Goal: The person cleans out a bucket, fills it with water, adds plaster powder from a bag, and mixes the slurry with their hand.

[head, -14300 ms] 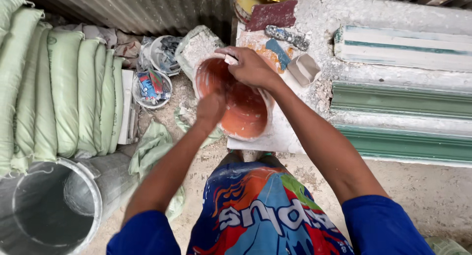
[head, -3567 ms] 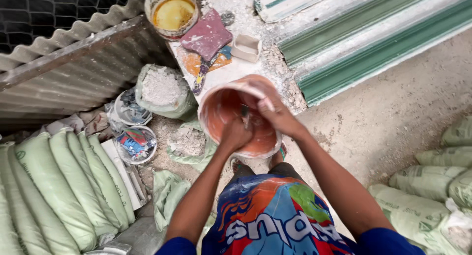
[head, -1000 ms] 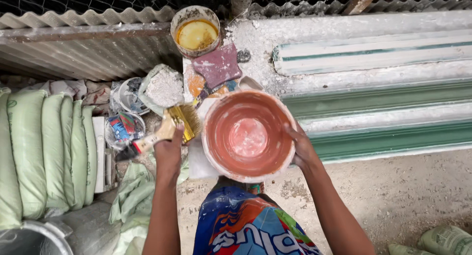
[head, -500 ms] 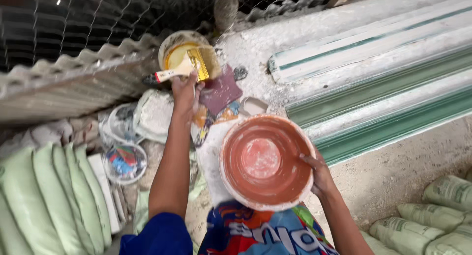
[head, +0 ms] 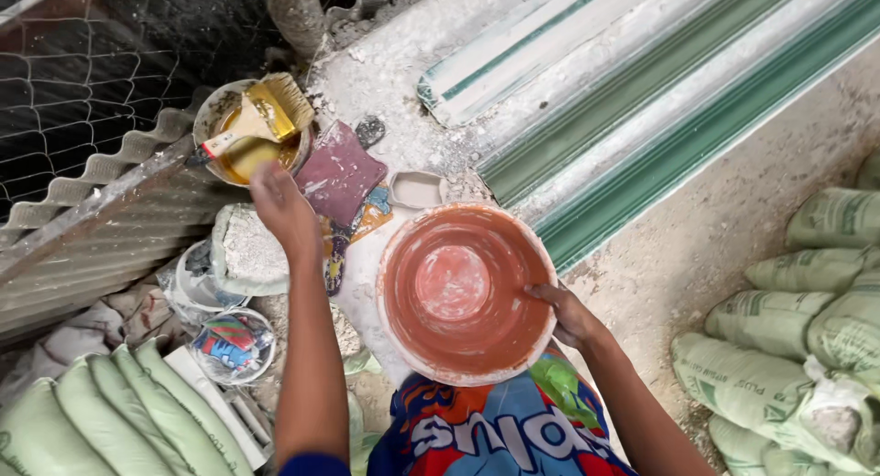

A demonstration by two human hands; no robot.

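The right hand point(head: 568, 313) grips the rim of an orange-stained bowl point(head: 466, 293), fingers hooked inside and thumb outside, tilting it up from the person's lap so the inside faces upward and its pale, wiped centre shows. The left hand point(head: 282, 205) reaches out to the small tub of yellow liquid point(head: 240, 144); its fingers are loosely curled just below the handle of the wide paintbrush point(head: 261, 118), which lies across the tub's rim with the bristles up. Whether the hand touches the handle I cannot tell. Between tub and bowl a maroon rag point(head: 339, 171) lies on the dusty concrete ledge point(head: 403, 82), within easy reach. Green-edged mouldings point(head: 642, 72) run along the ledge. Further out are a bag of white powder point(head: 247, 247), a corrugated sheet point(head: 101, 228) and stacked green sacks point(head: 816, 293).
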